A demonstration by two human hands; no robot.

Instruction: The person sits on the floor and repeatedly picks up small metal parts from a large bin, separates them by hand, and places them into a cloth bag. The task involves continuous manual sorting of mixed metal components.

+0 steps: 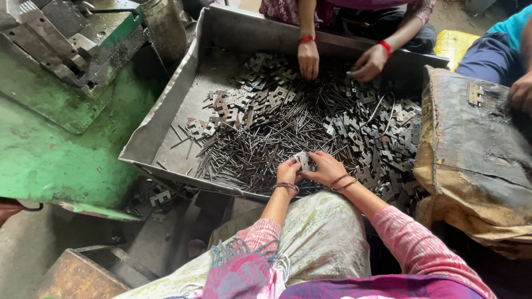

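My left hand (288, 171) and my right hand (327, 168) meet at the near edge of a large grey metal tray (166, 113). Together they hold a small notched metal plate (302, 159) between the fingers. Under and around my hands lies a heap of thin metal pins (260, 147). Many more notched metal plates (382, 138) are scattered across the tray, thickest at the right and middle. Bangles ring both my wrists.
Across the tray a seated person has both hands (308, 60) in the parts. Another person's hand (521, 91) rests on a worn brown sack (471, 149) at the right. A green machine (72, 50) stands at the left. A rusty box (83, 274) sits on the floor.
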